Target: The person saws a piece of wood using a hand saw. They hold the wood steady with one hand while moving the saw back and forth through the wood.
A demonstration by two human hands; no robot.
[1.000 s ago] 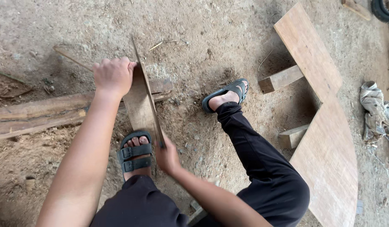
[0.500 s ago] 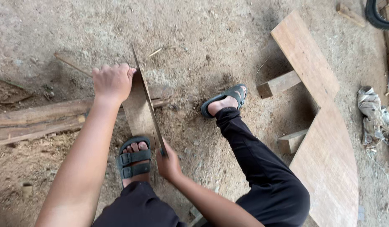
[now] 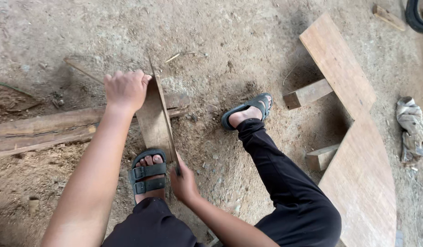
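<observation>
Head view: I'm sawing, left hand (image 3: 125, 89) clamping the board's (image 3: 154, 121) far end, right hand (image 3: 184, 183) gripping the saw (image 3: 165, 114); next stroke needs steadiness.

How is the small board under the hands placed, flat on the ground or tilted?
Tilted: the small board leans on the log, far end raised, left hand on top.

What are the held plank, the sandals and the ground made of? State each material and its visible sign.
Plank: bare, unfinished wood, brown with visible grain.
Sandals: dark, matte, probably rubber or synthetic; strapped with buckles.
Ground: packed dirt with pale sawdust, grainy and uneven.
</observation>
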